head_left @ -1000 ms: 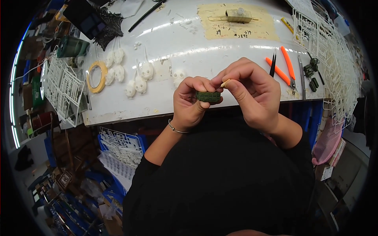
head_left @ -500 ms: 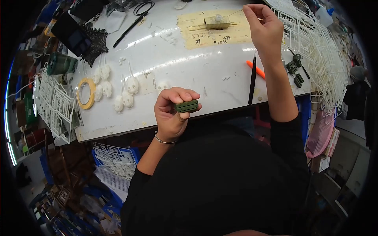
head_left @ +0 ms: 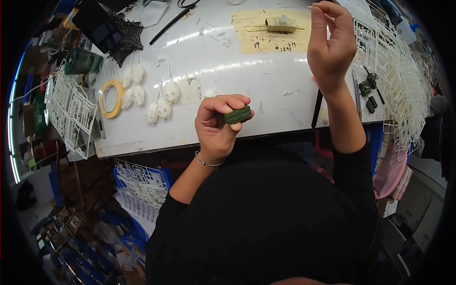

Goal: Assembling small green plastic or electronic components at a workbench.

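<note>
1. Far left: a white parts frame (head_left: 71, 111) lies at the table's left edge, overhanging it in part. Items beyond it toward the picture rim are dark, bent by the lens, and cannot be identified.
2. A tape ring (head_left: 112, 98) lies flat on the white table (head_left: 228, 61), just beside the frame. Right of it, a cluster of white moulded pieces (head_left: 152, 97) lies on the surface; their fine detail is too small to read.
3. Below the table edge, a blue crate (head_left: 142, 183) holds more white frames. Its lower part is hidden by the person's sleeve.
4. Left hand (head_left: 217, 127): raised in front of the table's near edge, fingers and thumb clamped on a green block (head_left: 237, 115). The block is a short bar, long axis near horizontal, right end tilted slightly up and pointing toward the right hand. Its left end is covered by the fingertips.
5. Top centre: a tan sheet (head_left: 270, 33) lies on the table with a small pale model (head_left: 281, 23) on it.
6. Right hand (head_left: 330, 45): lifted well apart from the left, over the table's far side. Its fingers are curled and pinch a thin pale stick (head_left: 313, 7); only the tip shows.
7. A black tool (head_left: 317, 108) lies behind the right forearm, partly hidden.
8. Far right: stacked white frames (head_left: 399, 80), cut off by the rim.
</note>
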The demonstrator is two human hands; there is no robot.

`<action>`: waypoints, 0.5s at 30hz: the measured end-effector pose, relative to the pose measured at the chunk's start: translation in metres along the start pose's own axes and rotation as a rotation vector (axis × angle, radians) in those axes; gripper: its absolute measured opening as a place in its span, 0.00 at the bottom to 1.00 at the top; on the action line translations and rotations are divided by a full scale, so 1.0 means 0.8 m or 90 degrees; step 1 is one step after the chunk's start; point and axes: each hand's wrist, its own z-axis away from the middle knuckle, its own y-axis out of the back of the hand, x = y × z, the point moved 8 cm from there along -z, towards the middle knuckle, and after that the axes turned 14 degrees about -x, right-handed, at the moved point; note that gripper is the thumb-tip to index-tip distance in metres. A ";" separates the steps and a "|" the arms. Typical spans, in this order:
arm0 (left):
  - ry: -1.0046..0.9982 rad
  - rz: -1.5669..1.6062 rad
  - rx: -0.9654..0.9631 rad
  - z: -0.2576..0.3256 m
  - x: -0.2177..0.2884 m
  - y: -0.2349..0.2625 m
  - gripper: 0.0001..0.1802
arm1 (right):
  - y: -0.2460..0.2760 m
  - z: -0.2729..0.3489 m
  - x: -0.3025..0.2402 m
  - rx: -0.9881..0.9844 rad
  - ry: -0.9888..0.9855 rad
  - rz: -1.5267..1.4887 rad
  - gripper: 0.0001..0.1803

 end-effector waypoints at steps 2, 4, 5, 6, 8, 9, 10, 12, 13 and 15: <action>0.005 -0.009 -0.005 0.003 -0.005 0.010 0.20 | -0.002 0.022 -0.038 -0.066 0.015 -0.073 0.07; 0.012 -0.010 -0.016 0.000 -0.012 0.014 0.21 | -0.026 0.049 -0.049 -0.177 -0.063 -0.360 0.07; 0.013 -0.011 -0.015 -0.001 -0.013 0.014 0.21 | -0.031 0.063 -0.055 -0.211 -0.087 -0.401 0.06; 0.010 -0.009 -0.004 -0.003 -0.013 0.015 0.20 | -0.036 0.076 -0.059 -0.245 -0.111 -0.443 0.06; 0.006 -0.001 0.014 -0.006 -0.014 0.014 0.19 | -0.039 0.096 -0.066 -0.237 -0.131 -0.481 0.06; 0.004 0.003 0.023 -0.006 -0.014 0.015 0.18 | -0.043 0.103 -0.066 -0.230 -0.149 -0.522 0.07; 0.004 0.003 0.023 -0.007 -0.014 0.014 0.18 | -0.045 0.106 -0.067 -0.230 -0.149 -0.521 0.07; 0.005 -0.007 0.021 -0.009 -0.013 0.012 0.18 | -0.045 0.109 -0.070 -0.206 -0.134 -0.541 0.07; 0.005 -0.011 0.020 -0.009 -0.013 0.011 0.18 | -0.045 0.111 -0.071 -0.194 -0.126 -0.550 0.07; 0.005 -0.017 0.020 -0.009 -0.012 0.009 0.18 | -0.043 0.113 -0.071 -0.183 -0.119 -0.560 0.07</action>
